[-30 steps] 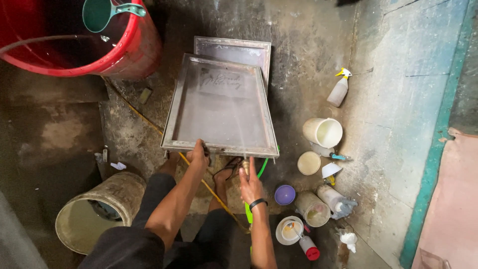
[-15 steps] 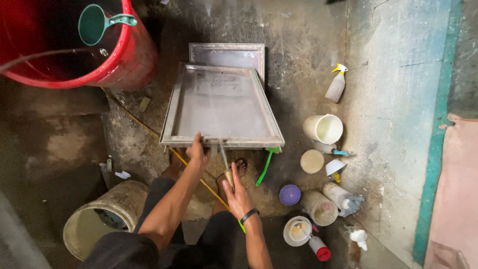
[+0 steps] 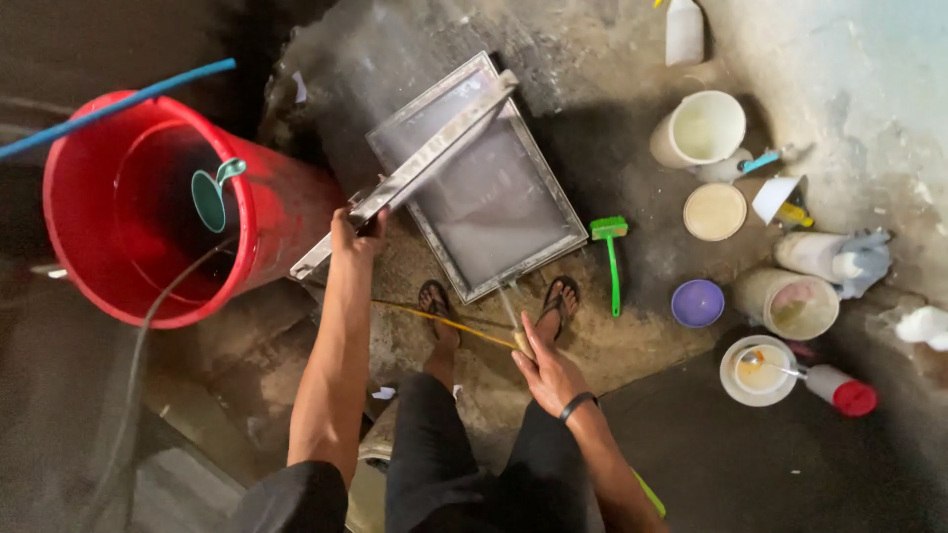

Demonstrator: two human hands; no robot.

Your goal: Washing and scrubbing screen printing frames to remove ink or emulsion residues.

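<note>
Left hand [image 3: 354,229] now grips tilted metal frame [image 3: 415,173] edge; right hand [image 3: 545,367] spread, off frame.

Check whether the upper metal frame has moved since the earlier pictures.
Yes. The left hand has tipped the upper metal frame on edge, swung toward the red tub, uncovering the lower frame.

Left hand [image 3: 353,229] gripping tilted metal frame [image 3: 415,170]
</note>
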